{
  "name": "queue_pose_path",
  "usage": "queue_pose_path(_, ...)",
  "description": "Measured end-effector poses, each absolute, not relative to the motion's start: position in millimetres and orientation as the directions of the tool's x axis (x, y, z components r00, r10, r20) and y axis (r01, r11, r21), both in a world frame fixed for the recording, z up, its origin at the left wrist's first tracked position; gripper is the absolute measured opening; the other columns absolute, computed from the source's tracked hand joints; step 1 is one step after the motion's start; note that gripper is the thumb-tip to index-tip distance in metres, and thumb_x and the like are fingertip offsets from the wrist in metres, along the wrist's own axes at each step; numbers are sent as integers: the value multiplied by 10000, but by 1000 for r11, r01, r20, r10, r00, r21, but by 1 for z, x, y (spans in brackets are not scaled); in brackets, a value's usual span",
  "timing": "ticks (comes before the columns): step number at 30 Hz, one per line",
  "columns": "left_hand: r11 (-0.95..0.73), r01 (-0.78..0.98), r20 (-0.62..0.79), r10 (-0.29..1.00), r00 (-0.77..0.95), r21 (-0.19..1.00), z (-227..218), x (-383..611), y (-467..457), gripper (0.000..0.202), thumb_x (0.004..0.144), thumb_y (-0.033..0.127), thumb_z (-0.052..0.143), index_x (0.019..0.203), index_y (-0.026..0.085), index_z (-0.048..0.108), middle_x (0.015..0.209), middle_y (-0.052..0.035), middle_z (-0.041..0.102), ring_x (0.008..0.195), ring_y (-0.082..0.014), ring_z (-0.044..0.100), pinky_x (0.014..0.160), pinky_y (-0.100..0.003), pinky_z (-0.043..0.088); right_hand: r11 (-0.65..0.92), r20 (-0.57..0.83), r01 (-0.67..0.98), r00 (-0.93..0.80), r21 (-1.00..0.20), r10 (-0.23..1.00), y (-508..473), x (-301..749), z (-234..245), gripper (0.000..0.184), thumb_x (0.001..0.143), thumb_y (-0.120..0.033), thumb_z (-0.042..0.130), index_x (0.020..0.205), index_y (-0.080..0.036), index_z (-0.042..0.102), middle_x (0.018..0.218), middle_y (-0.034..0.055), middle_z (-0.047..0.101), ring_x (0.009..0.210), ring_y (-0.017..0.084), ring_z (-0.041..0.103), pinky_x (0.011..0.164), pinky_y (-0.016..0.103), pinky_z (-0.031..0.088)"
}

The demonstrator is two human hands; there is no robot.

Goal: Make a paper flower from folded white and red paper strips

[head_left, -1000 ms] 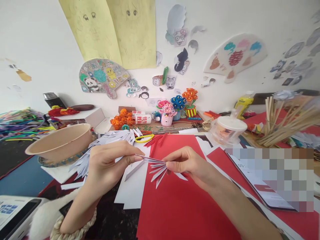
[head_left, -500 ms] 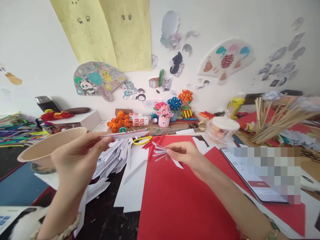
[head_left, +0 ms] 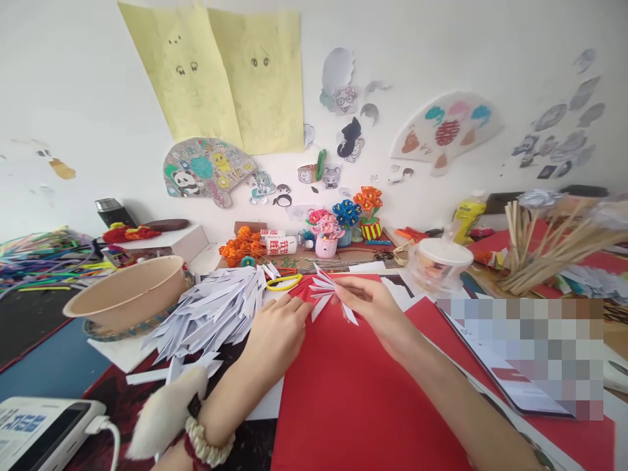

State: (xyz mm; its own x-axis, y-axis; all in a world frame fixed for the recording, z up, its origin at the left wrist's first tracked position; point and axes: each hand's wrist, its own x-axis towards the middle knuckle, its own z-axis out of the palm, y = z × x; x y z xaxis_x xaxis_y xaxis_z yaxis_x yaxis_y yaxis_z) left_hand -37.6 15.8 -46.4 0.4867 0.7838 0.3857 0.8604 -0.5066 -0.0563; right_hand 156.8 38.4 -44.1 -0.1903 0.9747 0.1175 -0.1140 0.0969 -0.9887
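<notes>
My right hand (head_left: 370, 311) pinches a fanned bunch of folded white paper strips (head_left: 321, 281) over a red sheet (head_left: 333, 392). Close on its left is my left hand (head_left: 277, 333), fingers closed on a single white paper strip (head_left: 321, 306) whose free end reaches the bunch. The left fingertips are partly hidden behind the hand's back, and whether that strip touches the others I cannot tell. A large heap of loose white paper strips (head_left: 210, 307) lies to the left of my left hand. Yellow-handled scissors (head_left: 284, 282) rest just behind the hands.
A beige bowl (head_left: 127, 294) stands left of the heap. On the right are a phone (head_left: 500, 366), a lidded white tub (head_left: 444, 258) and a bundle of wooden sticks (head_left: 534, 242). Small pots of craft flowers (head_left: 326, 245) line the back. A white device (head_left: 49, 425) lies front left.
My left hand has come right and down, bringing its paper strip to the bunch. My right hand stays near the same place, still holding the bunch. The view has tilted up slightly.
</notes>
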Motion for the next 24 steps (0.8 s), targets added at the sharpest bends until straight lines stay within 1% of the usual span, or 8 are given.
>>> queue_pose_path(2,-488,872,361,818,449,21,-43,-40,14,305,786,50,539,1039,171,656,951,-93,729,919,-288,678,742,-387,542,90,115,-120,-215,-989,970,36,155,-43,384,750,-481,768,993,-186,733,929,75,759,915,241,693,830,360,516)
queue_pose_path(5,-533,786,461,809,365,313,-35,-45,12,288,904,166,508,1178,178,592,1019,-103,723,898,-232,687,740,-343,563,83,110,-114,-258,-990,960,33,153,-41,359,729,-450,796,985,-202,747,1002,77,754,953,241,691,863,365,519)
queue_pose_path(8,-551,613,539,811,230,567,-27,-50,11,271,979,236,446,1200,198,597,961,-75,734,771,-167,692,651,-264,559,86,100,-55,-329,-995,939,31,153,-40,309,754,-433,781,960,-204,766,951,68,751,839,203,674,769,328,517)
queue_pose_path(10,-562,520,542,814,209,643,-22,-54,10,254,984,268,462,1140,202,651,861,-51,723,668,-139,666,580,-229,532,110,103,-1,-377,-994,921,30,154,-39,291,794,-447,746,951,-204,778,868,50,736,723,165,626,686,301,494)
queue_pose_path(14,-589,460,539,804,250,665,-14,-61,4,216,954,295,542,993,207,735,694,-28,700,616,-139,636,521,-212,490,131,106,31,-420,-991,901,29,156,-38,309,802,-471,738,961,-212,793,747,29,691,623,131,538,582,267,430)
queue_pose_path(20,-644,450,585,760,283,619,-11,-64,0,91,878,246,671,916,208,745,819,-21,765,663,-125,661,644,-222,529,51,69,-55,-435,-997,898,27,160,-31,359,772,-402,786,1083,-226,755,707,1,663,531,95,469,505,241,366)
queue_pose_path(22,-644,467,608,754,250,606,-13,-63,0,78,874,230,676,891,201,747,786,-13,763,651,-122,661,640,-220,530,31,67,-93,-424,-995,903,27,162,-29,384,747,-366,813,1102,-238,744,754,-4,668,577,99,504,530,235,393)
queue_pose_path(24,-652,475,640,738,216,592,-14,-62,-1,68,865,224,686,876,194,745,761,-14,759,627,-124,656,614,-224,532,-6,57,-146,-424,-989,904,28,163,-28,439,720,-318,838,1139,-261,722,823,-5,686,680,119,569,616,241,451)
